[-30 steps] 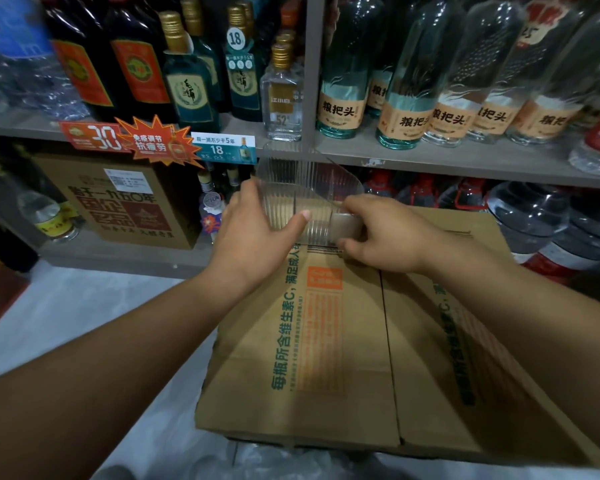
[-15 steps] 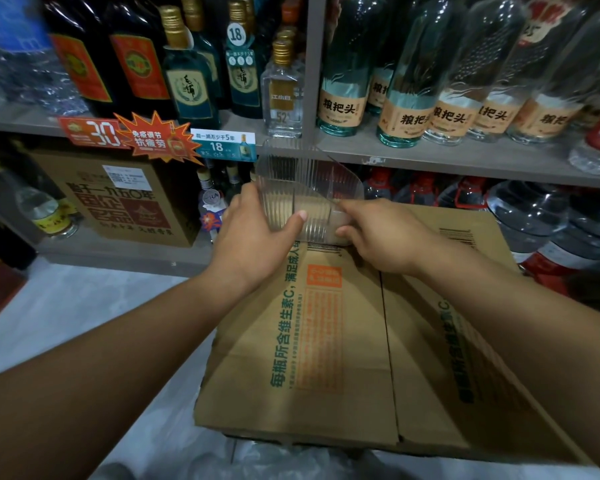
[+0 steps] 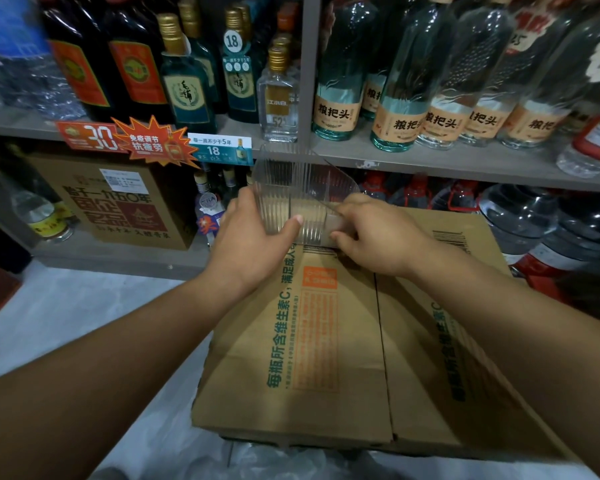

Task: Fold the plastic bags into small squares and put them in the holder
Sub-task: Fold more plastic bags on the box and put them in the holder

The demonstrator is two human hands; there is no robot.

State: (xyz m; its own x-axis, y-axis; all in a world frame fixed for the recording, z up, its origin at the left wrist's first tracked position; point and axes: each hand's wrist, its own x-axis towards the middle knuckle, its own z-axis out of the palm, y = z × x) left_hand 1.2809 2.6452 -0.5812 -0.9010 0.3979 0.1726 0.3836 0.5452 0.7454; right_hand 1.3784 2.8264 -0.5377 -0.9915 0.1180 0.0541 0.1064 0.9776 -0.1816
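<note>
Insertion underway, centre frame.
Left hand [image 3: 253,244] is gripping the clear ribbed plastic holder [image 3: 291,188] to steady it; fingers [image 3: 342,237] of the right hand [image 3: 378,237] are pinching a folded translucent bag [image 3: 336,221] inside.

The holder [image 3: 291,188] was clear, glossy plastic with fine upright ribs. Under it, the cardboard box [image 3: 326,358] was matt brown card, smooth, printed in green and orange. The far shelf [image 3: 430,161] was a matt grey board. Its bottles [image 3: 336,81] were shiny glass with paper labels, and some on the left had metallic gold caps [image 3: 168,20].
</note>
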